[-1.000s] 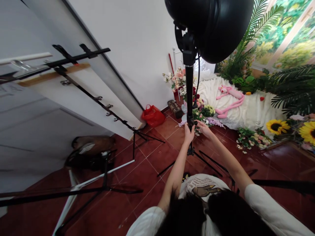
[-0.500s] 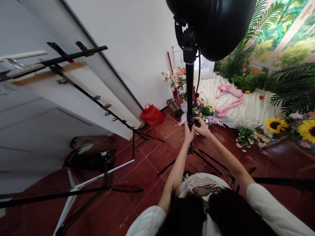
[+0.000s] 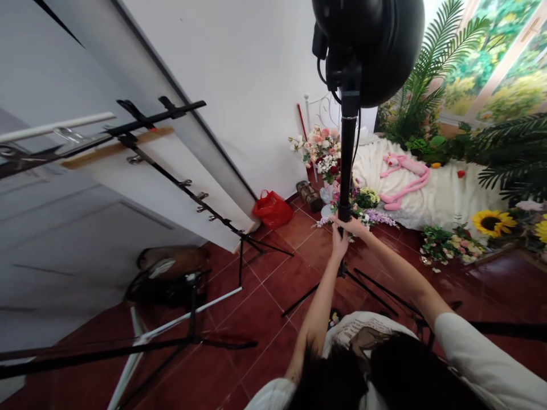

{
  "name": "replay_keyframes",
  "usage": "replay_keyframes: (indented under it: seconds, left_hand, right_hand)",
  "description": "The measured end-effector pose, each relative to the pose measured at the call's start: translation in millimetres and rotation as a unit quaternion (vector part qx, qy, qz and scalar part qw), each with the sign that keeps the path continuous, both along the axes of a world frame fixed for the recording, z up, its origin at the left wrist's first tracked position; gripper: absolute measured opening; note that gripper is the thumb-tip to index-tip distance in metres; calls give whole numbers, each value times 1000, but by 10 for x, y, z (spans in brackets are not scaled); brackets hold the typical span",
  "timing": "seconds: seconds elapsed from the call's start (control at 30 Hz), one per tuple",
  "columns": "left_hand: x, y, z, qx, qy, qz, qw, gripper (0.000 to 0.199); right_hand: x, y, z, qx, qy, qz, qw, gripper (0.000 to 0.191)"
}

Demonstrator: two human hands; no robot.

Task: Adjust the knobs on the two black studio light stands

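A black light stand (image 3: 347,162) rises in front of me, with a large black lamp head (image 3: 380,45) on top. My left hand (image 3: 340,242) is wrapped round the thin lower part of the pole. Just above it, my right hand (image 3: 351,225) grips the pole at the black collar (image 3: 344,212), the two hands nearly touching. A thin cable hangs beside the pole under the lamp. The stand's legs (image 3: 370,290) spread on the red tiled floor (image 3: 256,307).
Left are a clipped white board (image 3: 200,210), black stands and a white pole (image 3: 196,310). A red bag (image 3: 273,209) lies by the wall. Behind the stand are flowers (image 3: 322,145), a white fur cover (image 3: 448,193) with a pink plush toy (image 3: 408,173), and sunflowers (image 3: 493,222) at right.
My right hand has moved from beside the collar to round the pole, and my left hand sits lower on it. The lamp head looks turned, and the whole view has shifted slightly.
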State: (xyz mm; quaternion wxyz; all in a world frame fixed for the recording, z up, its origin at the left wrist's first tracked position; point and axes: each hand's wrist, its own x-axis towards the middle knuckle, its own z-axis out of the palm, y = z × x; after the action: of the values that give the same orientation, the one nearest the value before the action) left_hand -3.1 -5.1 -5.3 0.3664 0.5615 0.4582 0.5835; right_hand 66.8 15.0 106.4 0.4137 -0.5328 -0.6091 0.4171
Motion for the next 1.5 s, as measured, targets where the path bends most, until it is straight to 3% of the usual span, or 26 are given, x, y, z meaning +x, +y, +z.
replay_keyframes:
  seconds: [0.07,0.33,0.5,0.63,0.77,0.9,1.1,1.3,1.4,1.5]
  left_hand:
    - [-4,4,11,-8,-10,5,1000,49]
    - [14,16,65,-15,-14,17,1000,57]
    - [60,88,241,-5,-12,33,999,61]
    - [103,178,411,2,-17,49,999,64]
    - [134,251,503,14,-22,81,996,70]
    - [153,297,486,23,-49,79,995,73]
    - [172,309,442,5,-63,83,995,76]
    - [173,306,455,9,-52,98,994,68]
    - [174,321,441,5,-42,104,994,66]
    - [173,329,432,0,-45,105,993,66]
  right_hand:
    - [23,29,99,5,-4,17,1000,45]
    - [-120,36,540,92,26,-69,993,51]
    - [-168,68,731,133,54,-90,986,51]
    - [-163,103,775,148,52,-87,984,51]
    - [-172,121,678,161,66,-83,981,50]
    - [-124,142,621,165,63,-58,983,49]
    - [366,24,557,211,-49,81,973,50]
    - [828,-282,21,176,-180,98,963,39]
    - [839,-304,-227,185,-209,122,952,39]
    - [775,-234,-366,192,-212,123,950,38]
